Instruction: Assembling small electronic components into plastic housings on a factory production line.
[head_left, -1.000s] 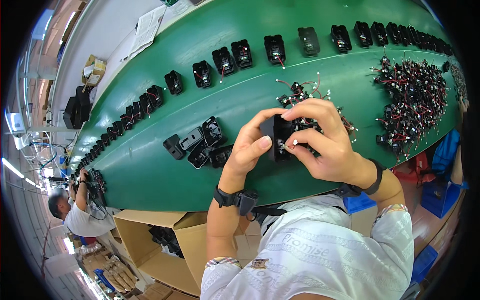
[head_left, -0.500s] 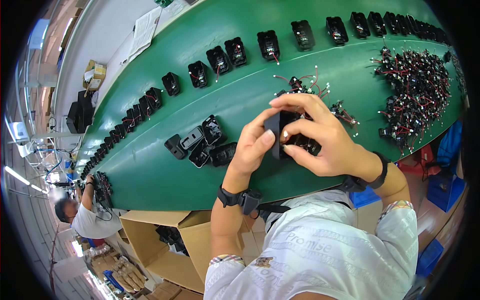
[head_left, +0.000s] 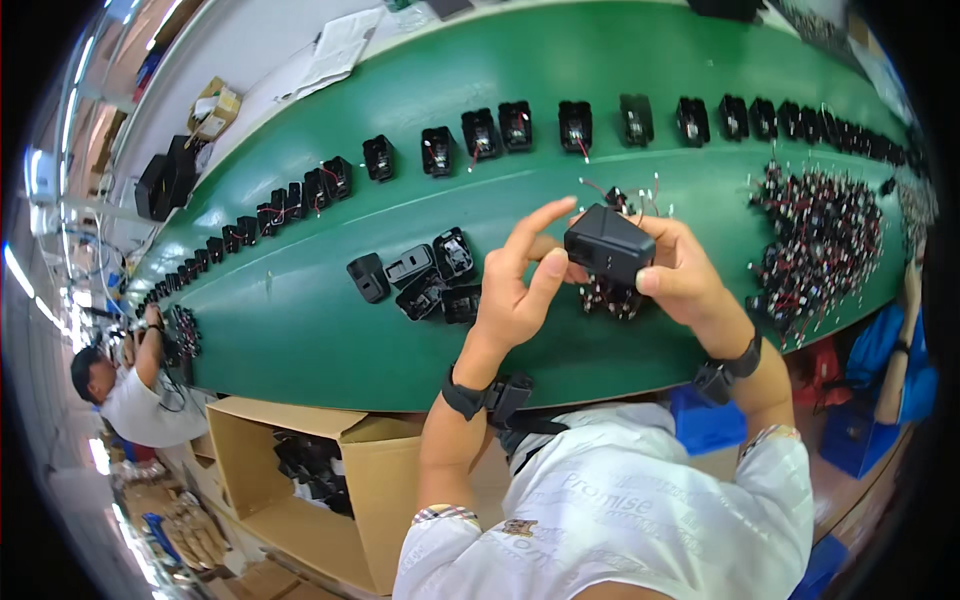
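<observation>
A black plastic housing (head_left: 612, 243) is held up over the table, its smooth closed side with small slots facing me. My right hand (head_left: 690, 270) grips its right end, thumb on the near corner and fingers behind. At its left end, my left hand (head_left: 515, 290) has index finger and thumb spread apart; whether another fingertip touches the housing is hard to tell. Below and behind the housing lies a small heap of black parts with red wires and white connectors (head_left: 610, 300). Left of my hands sit several loose black housings (head_left: 420, 295), some with the hollow side up.
A long row of black housings (head_left: 437, 150) curves along the green table (head_left: 300, 340). A large pile of wired parts (head_left: 815, 250) lies at the right. An open carton (head_left: 380, 500) stands below the front edge, near a blue bin (head_left: 705, 415). Co-workers (head_left: 150, 390) sit at both sides.
The housing has been turned from its hollow side to its closed side. My left hand has loosened from it, and my right hand has moved from inside it to its right end.
</observation>
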